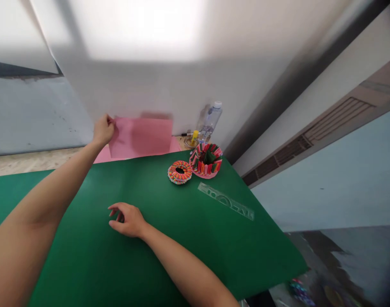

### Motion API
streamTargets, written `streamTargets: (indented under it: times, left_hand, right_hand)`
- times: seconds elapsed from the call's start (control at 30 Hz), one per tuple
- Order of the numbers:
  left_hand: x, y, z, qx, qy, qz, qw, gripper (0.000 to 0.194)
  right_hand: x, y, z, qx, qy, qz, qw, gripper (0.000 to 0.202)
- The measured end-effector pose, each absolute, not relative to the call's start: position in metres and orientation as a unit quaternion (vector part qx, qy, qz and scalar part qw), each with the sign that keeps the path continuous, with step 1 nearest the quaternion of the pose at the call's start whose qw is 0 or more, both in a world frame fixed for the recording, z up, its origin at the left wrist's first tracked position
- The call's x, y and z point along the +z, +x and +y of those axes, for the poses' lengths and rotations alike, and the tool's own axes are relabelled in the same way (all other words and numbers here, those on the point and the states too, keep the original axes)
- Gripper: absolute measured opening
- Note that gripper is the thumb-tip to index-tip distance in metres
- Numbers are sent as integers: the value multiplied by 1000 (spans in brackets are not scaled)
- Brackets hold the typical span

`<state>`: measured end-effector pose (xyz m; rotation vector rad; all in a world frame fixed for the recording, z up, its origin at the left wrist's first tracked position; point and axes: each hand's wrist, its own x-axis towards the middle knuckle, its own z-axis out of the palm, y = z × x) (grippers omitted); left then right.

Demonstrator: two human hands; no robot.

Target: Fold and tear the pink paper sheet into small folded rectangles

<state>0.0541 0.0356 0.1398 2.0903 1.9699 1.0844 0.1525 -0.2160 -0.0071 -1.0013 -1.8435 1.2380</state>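
At the back of the green table, my left hand (103, 130) pinches the upper left corner of a pink paper sheet (144, 136). The sheet stands raised in front of the wall, with more pink paper (101, 155) lying beneath it. My right hand (127, 218) hovers over the green table top (95, 256), fingers apart and curved, with nothing between them. To its right are a ring of folded coloured paper (179, 172) and a larger folded-paper basket shape (206, 160) in pink, red and green. A clear plastic ruler (226, 200) lies in front of these.
Behind the paper pieces, a clear bottle (211, 121) with a white cap stands by the wall. Next to it are a yellow-capped glue stick (194, 135), a tape roll (189, 143) and a black pen (186, 134). The table's right edge (272, 215) drops to the floor.
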Motion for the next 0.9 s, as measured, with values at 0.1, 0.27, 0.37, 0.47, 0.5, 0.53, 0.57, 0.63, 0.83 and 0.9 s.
streamTargets:
  times: [0.1, 0.27, 0.37, 0.47, 0.5, 0.53, 0.57, 0.63, 0.83, 0.9]
  left_hand:
    - [172, 53, 18, 380, 714, 588, -9, 15]
    - [232, 51, -33, 442, 721, 530, -61, 25]
    - [254, 41, -76, 444, 708, 547, -52, 20]
    - [255, 12, -115, 427, 685, 589, -48, 38]
    - [250, -2, -124, 424, 675, 602, -44, 47]
    - [243, -18, -132, 417, 661, 624, -14, 45]
    - [235, -34, -137, 415, 656, 630, 17, 45]
    - [215, -63, -146, 417, 660, 620, 75, 46]
    - [154, -82, -185, 354, 665, 625, 205, 32]
    - [132, -73, -199, 338, 661, 623, 248, 21]
  right_hand:
    - [-10, 151, -215, 481, -388, -699, 360, 39]
    - [-15, 148, -214, 506, -389, -617, 461, 59]
    - [-12, 153, -214, 457, -437, -541, 555, 74]
    - [-6, 169, -211, 359, -535, -477, 598, 74]
    - [-4, 178, -210, 322, -564, -462, 604, 74]
    - [-1, 188, -209, 284, -591, -453, 604, 75]
    - [1, 200, -208, 241, -618, -450, 598, 75]
    - [3, 226, -206, 150, -661, -458, 575, 77]
    - [-14, 297, -211, 12, -711, -547, 442, 83]
    - [-22, 309, -211, 6, -716, -561, 415, 83]
